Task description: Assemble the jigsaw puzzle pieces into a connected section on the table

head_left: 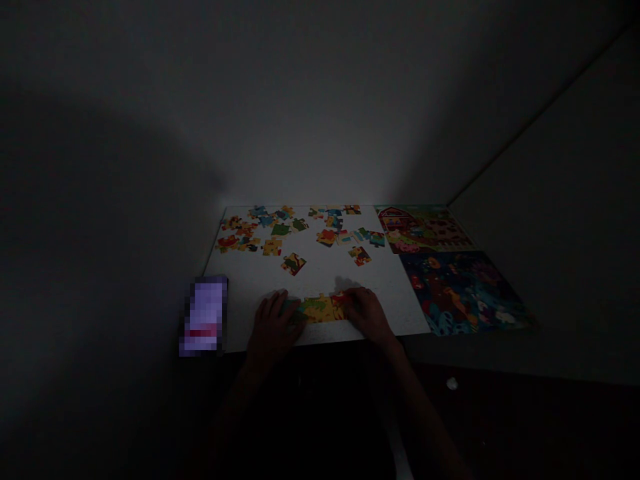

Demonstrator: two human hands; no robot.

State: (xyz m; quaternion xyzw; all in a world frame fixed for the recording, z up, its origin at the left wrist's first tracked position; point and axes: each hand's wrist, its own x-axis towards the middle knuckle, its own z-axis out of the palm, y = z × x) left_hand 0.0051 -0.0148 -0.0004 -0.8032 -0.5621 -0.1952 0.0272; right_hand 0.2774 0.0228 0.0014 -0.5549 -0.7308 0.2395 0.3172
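A short row of joined jigsaw puzzle pieces [319, 309] lies along the near edge of the white table. My left hand [274, 325] rests at the row's left end, fingers spread and lying over a green piece [291, 307]. At the other end, my right hand [369, 313] has its fingers closed on a red and yellow puzzle piece [339, 305], which touches the row. Its fingertips cover part of that piece. Beyond the hands, a loose puzzle piece [293, 263] and another loose piece [359, 255] lie apart from the rest.
Several loose pieces [240, 227] are scattered at the table's [320, 273] back left, others [334, 220] at back centre. A farm picture [425, 230] and a dark blue sea picture [465, 293] lie on the right. A blurred-out phone-like device [205, 313] sits at the left edge. Walls stand behind; light is dim.
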